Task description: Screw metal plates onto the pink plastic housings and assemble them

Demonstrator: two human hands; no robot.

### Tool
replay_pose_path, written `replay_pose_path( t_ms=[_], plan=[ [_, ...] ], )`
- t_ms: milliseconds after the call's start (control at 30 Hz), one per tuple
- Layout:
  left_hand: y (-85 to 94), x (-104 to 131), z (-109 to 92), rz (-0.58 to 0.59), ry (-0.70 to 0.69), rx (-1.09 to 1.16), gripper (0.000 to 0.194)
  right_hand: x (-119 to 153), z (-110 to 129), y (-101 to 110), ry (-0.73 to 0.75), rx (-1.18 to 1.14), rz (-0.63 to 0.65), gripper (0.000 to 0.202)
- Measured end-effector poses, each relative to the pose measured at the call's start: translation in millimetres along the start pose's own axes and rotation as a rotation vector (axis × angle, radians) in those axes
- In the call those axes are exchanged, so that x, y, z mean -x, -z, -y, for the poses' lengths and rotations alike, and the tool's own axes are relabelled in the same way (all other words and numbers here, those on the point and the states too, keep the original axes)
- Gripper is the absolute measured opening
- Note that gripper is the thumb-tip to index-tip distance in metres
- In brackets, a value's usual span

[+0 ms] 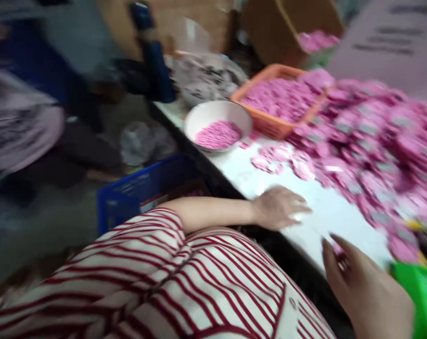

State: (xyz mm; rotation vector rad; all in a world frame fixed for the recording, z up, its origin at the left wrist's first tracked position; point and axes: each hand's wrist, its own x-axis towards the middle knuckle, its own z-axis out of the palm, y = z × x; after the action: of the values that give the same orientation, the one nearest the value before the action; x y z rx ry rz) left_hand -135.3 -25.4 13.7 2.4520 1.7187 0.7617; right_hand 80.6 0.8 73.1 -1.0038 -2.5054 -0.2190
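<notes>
My left hand reaches over the front edge of the white table, its fingers apart and nothing visible in them. Nearer to me on the right, my right hand has its thumb and fingers curved around a small pink piece, blurred by motion. Beyond the hands lies a large heap of round pink pieces, with a few loose ones on the tabletop. A white bowl with small pink pieces stands at the table's left edge.
An orange basket of pink pieces stands behind the bowl, near a clear bag of dark and pale pieces. A blue crate is below the table. Something bright green lies at the right. A person's leg area is dim at left.
</notes>
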Motion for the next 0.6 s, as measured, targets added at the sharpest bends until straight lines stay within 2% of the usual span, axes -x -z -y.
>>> replay_pose_path(
  t_ms=[67, 167, 400, 500, 600],
  plan=[
    [-6.6, -4, -1, -0.037, 0.052, 0.111, 0.047, 20, 2, 6, -0.024, 0.086, 0.034, 0.032],
    [-19.4, -13, -2, -0.065, 0.076, 0.219, 0.054, 42, 1, 8, -0.098, 0.050, 0.022, 0.028],
    [-45.9, -30, -32, 0.101, -0.032, 0.251, 0.068, 90, -11, 16, -0.302, 0.011, 0.049, 0.026],
    [-47.5, -34, -38, 0.128, -0.080, 0.203, 0.069, 104, -16, 16, -0.358, -0.001, 0.056, 0.023],
    [-37.4, -29, -23, 0.094, -0.039, 0.058, 0.065, 111, -23, 14, -0.348, -0.033, 0.040, 0.021]
  ],
)
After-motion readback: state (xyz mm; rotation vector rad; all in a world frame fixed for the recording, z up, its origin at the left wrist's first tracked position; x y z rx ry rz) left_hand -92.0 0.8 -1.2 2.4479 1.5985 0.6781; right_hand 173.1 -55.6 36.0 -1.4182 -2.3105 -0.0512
